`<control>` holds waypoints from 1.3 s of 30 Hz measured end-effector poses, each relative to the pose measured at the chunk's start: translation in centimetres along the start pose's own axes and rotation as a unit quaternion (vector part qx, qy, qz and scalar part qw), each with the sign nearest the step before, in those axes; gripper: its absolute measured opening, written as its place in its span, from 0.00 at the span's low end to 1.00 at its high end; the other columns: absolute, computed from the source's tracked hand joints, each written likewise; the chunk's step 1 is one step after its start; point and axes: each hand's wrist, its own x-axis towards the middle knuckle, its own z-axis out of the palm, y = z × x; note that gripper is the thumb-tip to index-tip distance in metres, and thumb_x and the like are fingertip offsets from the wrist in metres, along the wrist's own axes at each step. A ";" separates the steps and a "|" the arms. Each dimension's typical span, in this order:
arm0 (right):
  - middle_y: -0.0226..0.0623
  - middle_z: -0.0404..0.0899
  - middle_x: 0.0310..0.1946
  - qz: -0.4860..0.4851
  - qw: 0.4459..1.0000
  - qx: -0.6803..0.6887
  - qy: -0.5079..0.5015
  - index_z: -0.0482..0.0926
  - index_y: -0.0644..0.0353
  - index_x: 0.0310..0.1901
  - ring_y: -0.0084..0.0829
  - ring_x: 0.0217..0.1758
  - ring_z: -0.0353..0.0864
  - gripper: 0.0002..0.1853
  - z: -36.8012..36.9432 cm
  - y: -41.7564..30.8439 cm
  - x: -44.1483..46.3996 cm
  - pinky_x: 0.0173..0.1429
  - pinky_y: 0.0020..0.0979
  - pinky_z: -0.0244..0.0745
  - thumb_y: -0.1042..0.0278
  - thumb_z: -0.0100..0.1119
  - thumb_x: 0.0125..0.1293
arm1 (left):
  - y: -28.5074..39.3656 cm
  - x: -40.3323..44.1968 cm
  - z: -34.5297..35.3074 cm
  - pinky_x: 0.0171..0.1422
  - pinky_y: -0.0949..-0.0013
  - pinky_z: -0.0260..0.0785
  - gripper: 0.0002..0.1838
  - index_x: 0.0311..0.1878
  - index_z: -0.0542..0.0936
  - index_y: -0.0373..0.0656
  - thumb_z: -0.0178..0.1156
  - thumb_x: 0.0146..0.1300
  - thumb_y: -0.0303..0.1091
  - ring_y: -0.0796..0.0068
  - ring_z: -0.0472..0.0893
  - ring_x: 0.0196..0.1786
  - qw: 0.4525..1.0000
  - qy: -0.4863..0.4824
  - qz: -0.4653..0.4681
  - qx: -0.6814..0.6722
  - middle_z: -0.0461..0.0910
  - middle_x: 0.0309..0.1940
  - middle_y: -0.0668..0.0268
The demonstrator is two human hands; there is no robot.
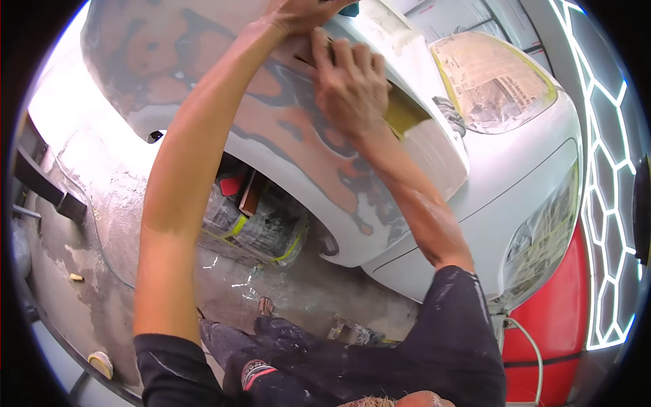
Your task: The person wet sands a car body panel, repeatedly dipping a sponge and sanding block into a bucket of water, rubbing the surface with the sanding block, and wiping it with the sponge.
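Note:
My left hand [308,15] is at the top edge of the view, partly cut off. Its fingers close over a small teal piece [350,9] on the car body, and only a corner of that shows. Just below, my right hand [352,88] rests on the panel edge with bent fingers; the fingertips and anything under them are hidden. Both hands lie over a car's rear side panel [291,142], patchy with grey primer and orange-brown filler. Beside my right hand runs an opening with a yellowish inner surface [407,115].
A wheel wrapped in plastic [258,227] sits in the arch, with a red block [231,185] on top. Newspaper masks a window [495,85]; plastic covers a lamp [542,234]. A red car part [549,339] stands at right. A tape roll [100,365] lies on the floor.

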 end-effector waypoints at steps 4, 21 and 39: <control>0.33 0.76 0.47 -0.006 0.996 0.084 -0.004 0.75 0.53 0.73 0.36 0.48 0.75 0.35 -2.8 2.1 -4.1 0.56 0.38 0.71 0.61 0.70 0.63 | -0.4 0.0 0.8 0.44 0.60 0.79 0.29 0.36 0.89 0.41 0.60 0.75 0.60 0.69 0.87 0.34 0.997 0.004 0.026 -0.068 0.90 0.29 0.61; 0.32 0.75 0.45 0.036 0.998 0.037 0.025 0.78 0.56 0.69 0.34 0.47 0.75 0.29 0.0 -0.9 -1.2 0.55 0.38 0.70 0.62 0.66 0.66 | 0.0 0.0 0.9 0.44 0.54 0.79 0.25 0.38 0.86 0.42 0.65 0.72 0.59 0.59 0.89 0.36 0.999 0.024 0.003 -0.039 0.90 0.31 0.59; 0.52 0.78 0.49 0.555 0.776 0.246 -0.172 0.73 0.66 0.74 0.53 0.49 0.78 0.30 -27.6 -9.6 -53.5 0.54 0.50 0.75 0.57 0.60 0.76 | 9.2 -9.7 14.0 0.86 0.48 0.55 0.23 0.72 0.79 0.44 0.59 0.75 0.32 0.49 0.66 0.82 0.952 0.175 0.143 0.209 0.77 0.74 0.57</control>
